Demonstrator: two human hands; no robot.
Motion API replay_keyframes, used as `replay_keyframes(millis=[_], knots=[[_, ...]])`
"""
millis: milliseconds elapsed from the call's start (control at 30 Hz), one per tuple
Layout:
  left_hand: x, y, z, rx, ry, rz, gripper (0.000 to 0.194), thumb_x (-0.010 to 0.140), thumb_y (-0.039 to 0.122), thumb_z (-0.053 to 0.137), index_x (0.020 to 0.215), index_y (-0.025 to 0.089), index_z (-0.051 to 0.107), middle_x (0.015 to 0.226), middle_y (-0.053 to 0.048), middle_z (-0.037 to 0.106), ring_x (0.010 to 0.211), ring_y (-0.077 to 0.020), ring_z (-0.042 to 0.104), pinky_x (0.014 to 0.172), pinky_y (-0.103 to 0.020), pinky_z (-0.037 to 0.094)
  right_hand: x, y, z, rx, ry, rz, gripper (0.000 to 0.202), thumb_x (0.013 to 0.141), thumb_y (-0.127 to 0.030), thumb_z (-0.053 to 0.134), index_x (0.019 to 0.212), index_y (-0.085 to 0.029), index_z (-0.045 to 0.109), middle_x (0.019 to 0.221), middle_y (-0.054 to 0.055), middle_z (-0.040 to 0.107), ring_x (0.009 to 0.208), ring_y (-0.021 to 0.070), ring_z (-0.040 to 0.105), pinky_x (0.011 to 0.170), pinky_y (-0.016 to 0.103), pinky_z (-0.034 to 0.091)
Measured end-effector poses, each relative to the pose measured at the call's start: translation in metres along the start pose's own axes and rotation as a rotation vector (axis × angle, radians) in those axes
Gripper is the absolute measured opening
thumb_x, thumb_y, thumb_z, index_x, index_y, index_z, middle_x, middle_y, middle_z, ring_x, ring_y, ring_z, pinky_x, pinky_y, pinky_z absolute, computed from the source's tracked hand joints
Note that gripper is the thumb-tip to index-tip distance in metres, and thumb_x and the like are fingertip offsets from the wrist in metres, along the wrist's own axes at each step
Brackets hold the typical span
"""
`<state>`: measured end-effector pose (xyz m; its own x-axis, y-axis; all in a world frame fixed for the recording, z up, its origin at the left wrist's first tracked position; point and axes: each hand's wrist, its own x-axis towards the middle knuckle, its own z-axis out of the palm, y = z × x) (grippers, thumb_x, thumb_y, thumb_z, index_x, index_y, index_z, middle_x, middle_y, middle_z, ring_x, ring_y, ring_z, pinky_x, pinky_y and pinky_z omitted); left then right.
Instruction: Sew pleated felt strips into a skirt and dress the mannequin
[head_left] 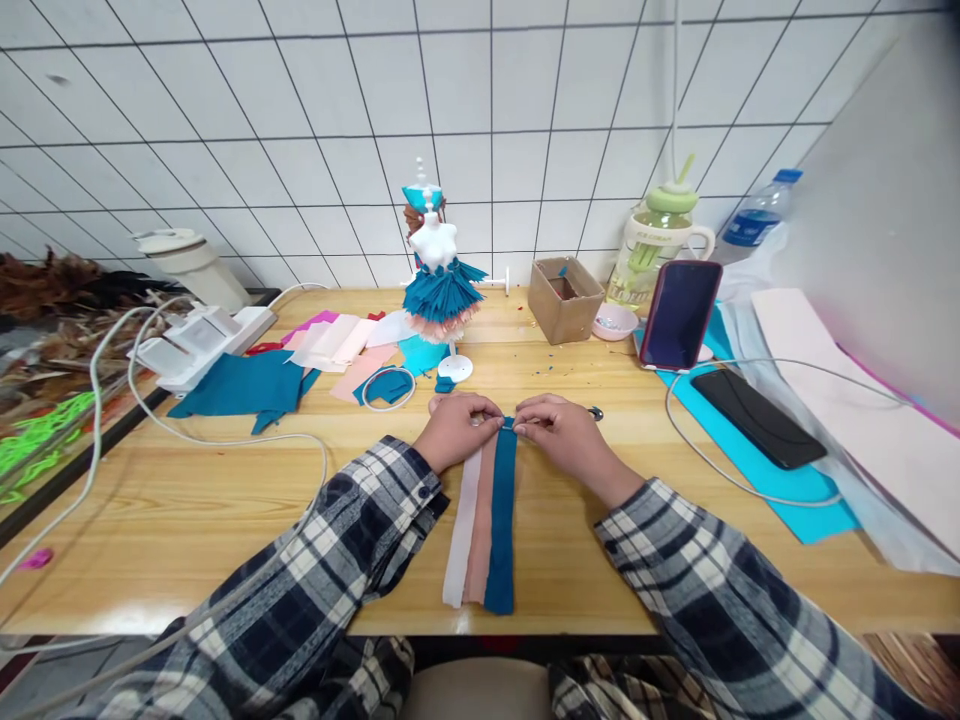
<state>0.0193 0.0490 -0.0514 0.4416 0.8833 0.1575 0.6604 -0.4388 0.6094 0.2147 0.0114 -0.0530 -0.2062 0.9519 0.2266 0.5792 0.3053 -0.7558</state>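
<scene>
Wooden table, fabric strips pinched between hands

- bright, even light over my desk, can't tell the source
- shiny glare on the wood, front left
- soft shadows around my sleeves
- wide-angle stretch slants the wall tiles
- tiny details at my fingers go mushy
- top-right corner's dark and blurry

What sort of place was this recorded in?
Probably a small craft workspace, perhaps for doll-size dressmaking: a miniature white dress form wears a ruffled teal skirt, three strips lie side by side in front of it, and a large teal piece lies to the left.
</scene>
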Motion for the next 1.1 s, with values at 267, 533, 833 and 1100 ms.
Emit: replay_keyframes(millis=[267, 533, 833, 1100], knots=[[-0.001, 0.006, -0.003, -0.017, 0.008, -0.014, 0.012, 0.079, 0.032, 0.068, 0.081, 0.023, 0.075, 0.086, -0.001, 0.076, 0.09, -0.0202, 0.067, 0.09, -0.035, 0.042, 0.0, 0.002, 0.0, -0.079, -0.003, 0.11, 0.01, 0.082, -0.028, 0.064, 0.084, -0.024, 0.073, 0.074, -0.001, 0.072, 0.065, 0.0139, 0.06, 0.06, 0.024, 0.039], [-0.003, 0.01, -0.008, -0.101, -0.045, -0.023, 0.018, 0.083, 0.029, 0.061, 0.091, 0.024, 0.076, 0.095, -0.001, 0.077, 0.096, -0.0216, 0.068, 0.098, -0.038, 0.04, 0.0, 0.0, 0.003, -0.054, 0.056, 0.153, 0.011, 0.081, -0.031, 0.064, 0.083, -0.023, 0.072, 0.074, -0.001, 0.071, 0.064, 0.0135, 0.059, 0.059, 0.024, 0.039], [-0.002, 0.009, -0.006, -0.177, -0.035, -0.018, 0.024, 0.08, 0.04, 0.065, 0.083, 0.02, 0.077, 0.087, -0.003, 0.077, 0.087, -0.0205, 0.07, 0.079, -0.028, 0.049, -0.002, -0.008, 0.002, -0.099, 0.068, 0.181, 0.011, 0.08, -0.033, 0.065, 0.081, -0.025, 0.072, 0.067, -0.003, 0.069, 0.056, 0.0122, 0.055, 0.054, 0.024, 0.035], [-0.002, 0.011, -0.005, -0.032, 0.05, -0.014, 0.015, 0.083, 0.033, 0.065, 0.081, 0.023, 0.075, 0.087, 0.0, 0.077, 0.089, -0.0197, 0.068, 0.092, -0.035, 0.043, -0.002, -0.008, 0.001, -0.048, 0.091, 0.155, 0.011, 0.08, -0.031, 0.067, 0.085, -0.027, 0.076, 0.081, -0.001, 0.075, 0.067, 0.0154, 0.065, 0.062, 0.026, 0.046]])
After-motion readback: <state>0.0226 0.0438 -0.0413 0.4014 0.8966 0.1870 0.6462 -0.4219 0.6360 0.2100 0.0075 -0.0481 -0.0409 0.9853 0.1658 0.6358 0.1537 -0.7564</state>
